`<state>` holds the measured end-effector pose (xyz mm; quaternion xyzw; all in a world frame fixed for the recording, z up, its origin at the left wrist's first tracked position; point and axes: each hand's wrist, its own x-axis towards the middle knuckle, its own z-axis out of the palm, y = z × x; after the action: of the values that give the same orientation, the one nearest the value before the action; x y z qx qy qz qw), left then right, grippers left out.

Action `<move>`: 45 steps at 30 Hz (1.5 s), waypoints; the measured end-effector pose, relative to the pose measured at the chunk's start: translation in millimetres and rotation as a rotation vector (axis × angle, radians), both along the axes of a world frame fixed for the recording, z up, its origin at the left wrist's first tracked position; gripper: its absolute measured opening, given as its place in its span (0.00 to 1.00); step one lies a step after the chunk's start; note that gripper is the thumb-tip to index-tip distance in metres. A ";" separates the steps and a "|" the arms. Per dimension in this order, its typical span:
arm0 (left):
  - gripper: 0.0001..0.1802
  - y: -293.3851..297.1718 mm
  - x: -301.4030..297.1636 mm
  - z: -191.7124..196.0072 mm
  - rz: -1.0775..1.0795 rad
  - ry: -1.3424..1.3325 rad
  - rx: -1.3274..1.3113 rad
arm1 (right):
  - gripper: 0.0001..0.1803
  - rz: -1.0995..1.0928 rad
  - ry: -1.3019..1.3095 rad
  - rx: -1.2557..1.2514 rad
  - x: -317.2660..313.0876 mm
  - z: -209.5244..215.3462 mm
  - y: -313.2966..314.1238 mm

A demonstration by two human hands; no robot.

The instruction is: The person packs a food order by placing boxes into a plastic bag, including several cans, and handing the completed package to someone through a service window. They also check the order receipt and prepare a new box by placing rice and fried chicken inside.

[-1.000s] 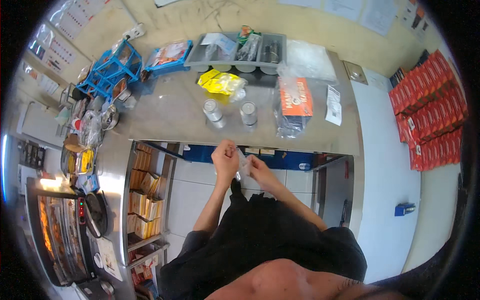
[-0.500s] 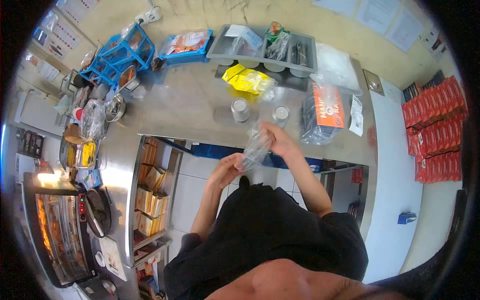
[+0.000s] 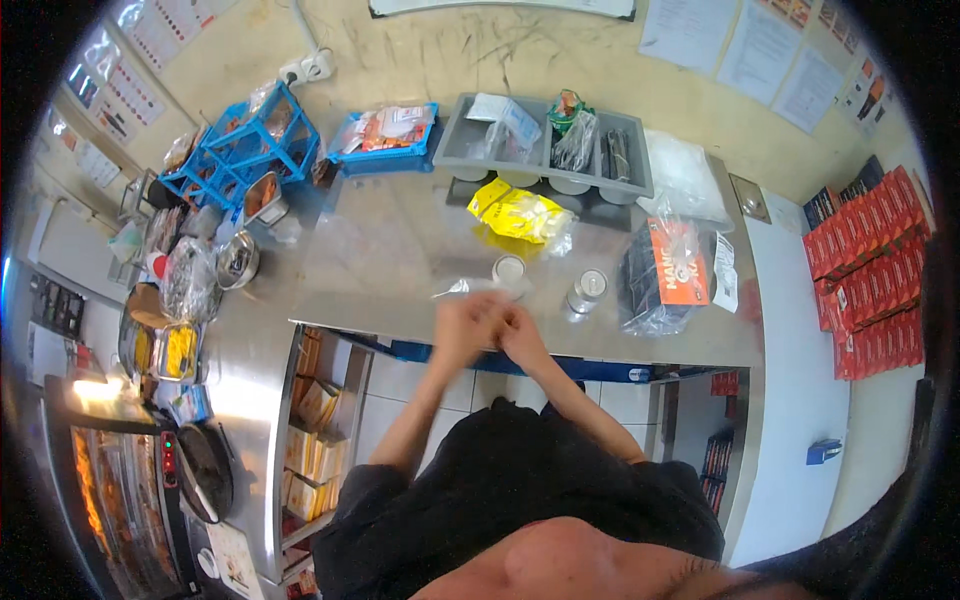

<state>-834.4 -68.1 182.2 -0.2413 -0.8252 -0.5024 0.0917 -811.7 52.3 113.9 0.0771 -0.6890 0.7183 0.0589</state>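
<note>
My left hand and my right hand meet over the front edge of the steel counter. Their fingers are bunched together and somewhat smeared by motion. A clear plastic bag pokes out just beyond them, crumpled and mostly hidden by the hands; both appear closed on it. Right behind the fingers stands a silver can, its lower part covered by the bag and hands. A second silver can stands upright farther right, apart from my right hand. Behind the cans lies a yellow package with clear wrap.
At the back stand a grey divided tray and a blue basket of packets. A bagged black-and-orange box sits on the right. Metal bowls and a lit glass-fronted heater line the left side.
Both hands have come together from apart, my left hand moving up and right, with the bag bunched between them. The view has shifted, so the counter appears lower.
</note>
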 end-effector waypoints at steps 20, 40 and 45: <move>0.20 15.2 13.2 -17.0 0.412 -0.115 0.506 | 0.30 -0.373 0.449 0.314 -77.1 65.8 -11.1; 0.17 -82.7 12.0 37.2 0.072 0.077 -0.293 | 0.25 -0.110 0.459 1.127 -35.4 42.4 -7.5; 0.12 -143.8 27.7 15.1 -0.197 -1.077 1.109 | 0.22 0.895 0.279 0.825 -14.4 50.7 -0.2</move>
<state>-806.7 -211.9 197.3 0.0447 -0.3590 -0.8954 -0.2595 -826.1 52.1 164.5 0.4676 -0.7965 0.3313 -0.1929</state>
